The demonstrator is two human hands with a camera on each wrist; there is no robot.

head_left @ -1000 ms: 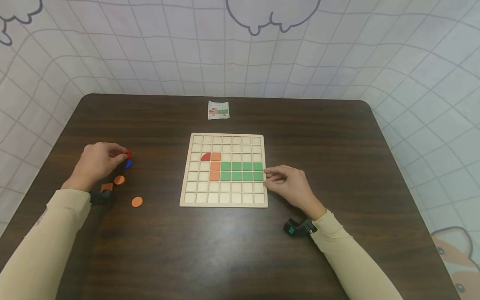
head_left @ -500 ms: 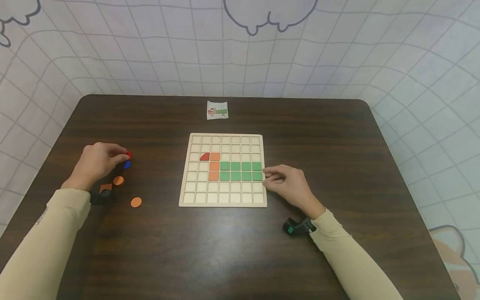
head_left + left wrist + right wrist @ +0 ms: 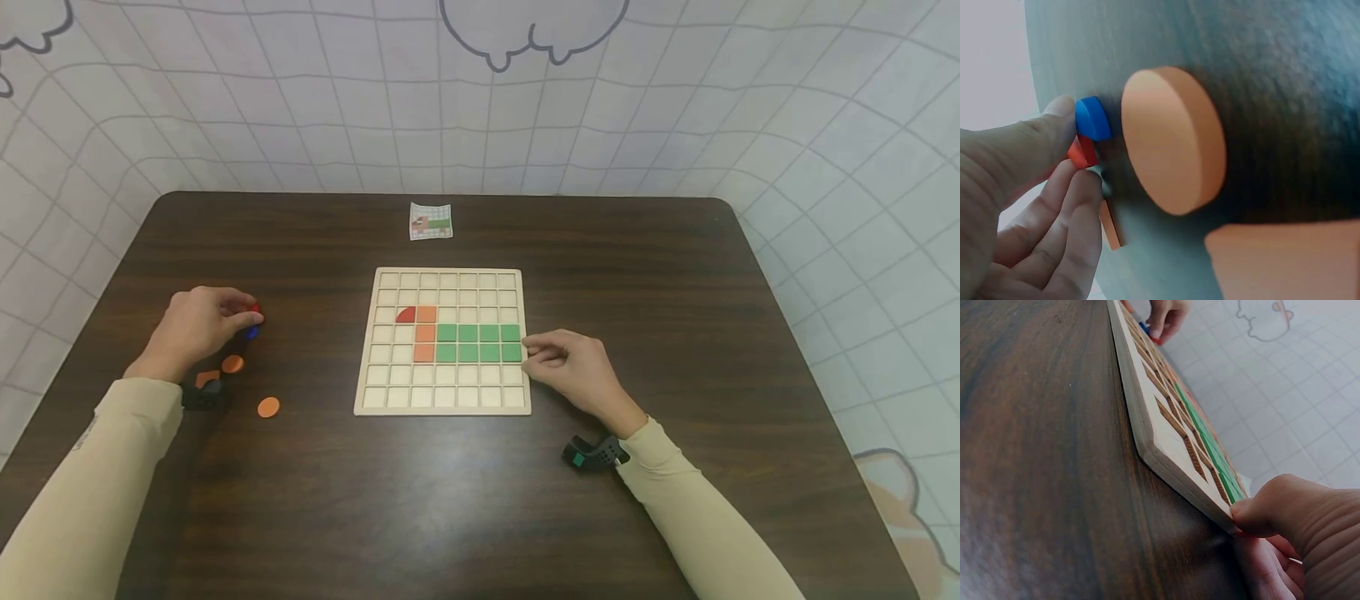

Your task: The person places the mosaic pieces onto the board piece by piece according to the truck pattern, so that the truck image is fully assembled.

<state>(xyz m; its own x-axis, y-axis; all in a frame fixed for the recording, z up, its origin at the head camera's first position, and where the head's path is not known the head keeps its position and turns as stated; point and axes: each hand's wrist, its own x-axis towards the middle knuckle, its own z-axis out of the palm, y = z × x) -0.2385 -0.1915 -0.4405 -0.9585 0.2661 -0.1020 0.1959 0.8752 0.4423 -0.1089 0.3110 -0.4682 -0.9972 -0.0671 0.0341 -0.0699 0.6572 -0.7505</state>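
Red piece (image 3: 1089, 152) is at the table's (image 3: 652, 283) left, pinched by left hand (image 3: 193, 329), just beside blue piece (image 3: 1092, 118); contact unclear. A sideways pull could drag blue along. Right hand (image 3: 579, 375) grips board (image 3: 442, 412) by its right edge; a tug there might skew it or unseat green tiles (image 3: 477, 342).

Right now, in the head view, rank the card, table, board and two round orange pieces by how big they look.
1. Table
2. Board
3. Card
4. Nearer round orange piece and farther round orange piece, too alike to rank
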